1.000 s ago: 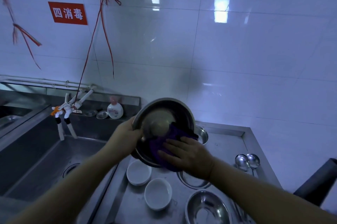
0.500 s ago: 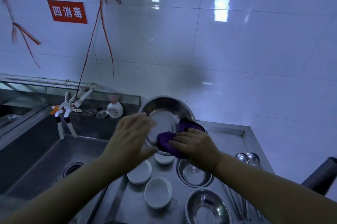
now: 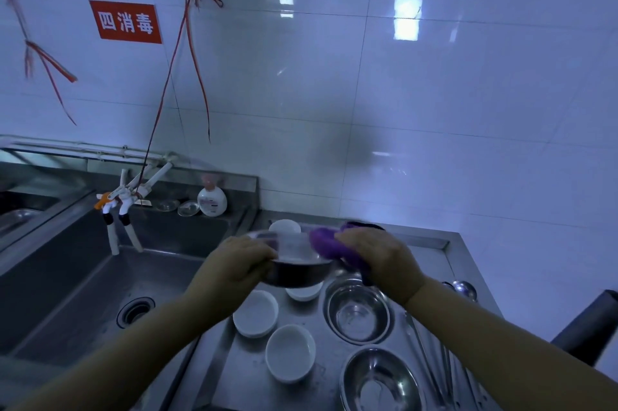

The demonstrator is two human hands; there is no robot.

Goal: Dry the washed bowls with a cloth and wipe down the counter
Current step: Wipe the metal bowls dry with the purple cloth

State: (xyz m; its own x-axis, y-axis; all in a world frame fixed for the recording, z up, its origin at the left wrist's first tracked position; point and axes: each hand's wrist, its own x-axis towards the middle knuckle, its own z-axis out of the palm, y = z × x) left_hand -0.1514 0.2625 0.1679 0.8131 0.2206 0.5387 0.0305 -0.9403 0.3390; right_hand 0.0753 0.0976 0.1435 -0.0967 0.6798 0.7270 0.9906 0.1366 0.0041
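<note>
Fingers point(image 3: 259, 251) of the left hand point(image 3: 234, 263): curled over the near-left rim of a steel bowl point(image 3: 294, 268), gripping it. Fingers of the right hand point(image 3: 378, 256): curled round a purple cloth point(image 3: 326, 243), pressing it against the bowl's right rim.

Steel bowl: held above the counter point(image 3: 418, 253), roughly level, its mouth facing up and slightly blurred. Both hands at its rim, one each side.

Purple cloth: bunched, draped over the bowl's right edge, part hanging below the right hand.

Counter, stainless, to the right of the sink point(image 3: 100, 293):
- White ceramic bowl point(image 3: 255, 313), mouth up, just below the left wrist.
- White ceramic bowl point(image 3: 290, 357), mouth up, nearer the camera.
- White ceramic bowl point(image 3: 303, 293), partly hidden under the held bowl.
- White ceramic bowl point(image 3: 285, 227), at the back, beyond the held bowl.
- Steel bowl, empty point(image 3: 357, 310), under the right wrist.
- Steel bowl, nearest point(image 3: 381, 380), at the bottom edge.
- Ladles point(image 3: 463, 290) and long steel handles along the right side.

Sink: deep steel basin with a round drain point(image 3: 135, 312). Two white taps point(image 3: 123, 203) slant over it, tied by a red string point(image 3: 167, 89) to a wall hook. Soap bottle point(image 3: 211, 200) on the back ledge, beside two small clear dishes.

Wall: white tile, with a red sign point(image 3: 126, 22) in white characters.
</note>
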